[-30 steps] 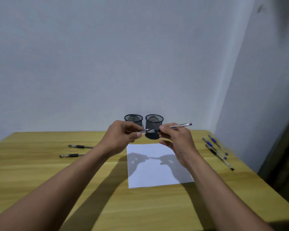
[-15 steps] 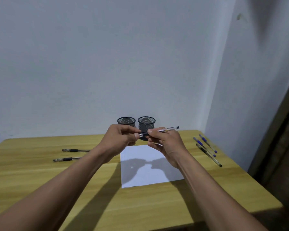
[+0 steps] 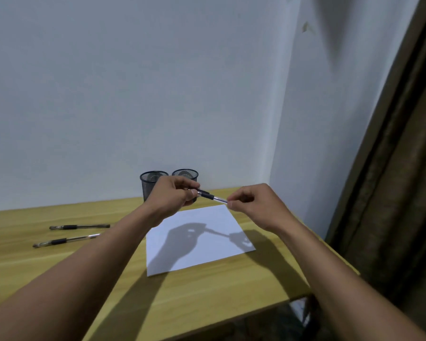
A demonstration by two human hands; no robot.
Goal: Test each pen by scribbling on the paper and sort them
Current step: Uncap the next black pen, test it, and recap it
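Note:
Both hands hold one pen (image 3: 210, 196) in the air above the far edge of the white paper (image 3: 207, 220). My left hand (image 3: 174, 194) pinches its dark grip end. My right hand (image 3: 252, 205) pinches the clear barrel end, which disappears into the fingers. Two black mesh pen cups (image 3: 153, 183) (image 3: 185, 174) stand side by side behind the hands, by the wall. Two more pens (image 3: 79, 226) (image 3: 65, 241) lie on the wooden table (image 3: 207, 291) to the left. My right arm hides the table's right side.
White walls meet in a corner behind the cups. A dark brown curtain (image 3: 391, 193) hangs at the right. The table's right edge (image 3: 340, 257) runs close beside my right forearm.
My right hand has slid along the pen toward its right end, and the hands are further apart. The camera has swung right, so the pens on the table's right side are out of sight.

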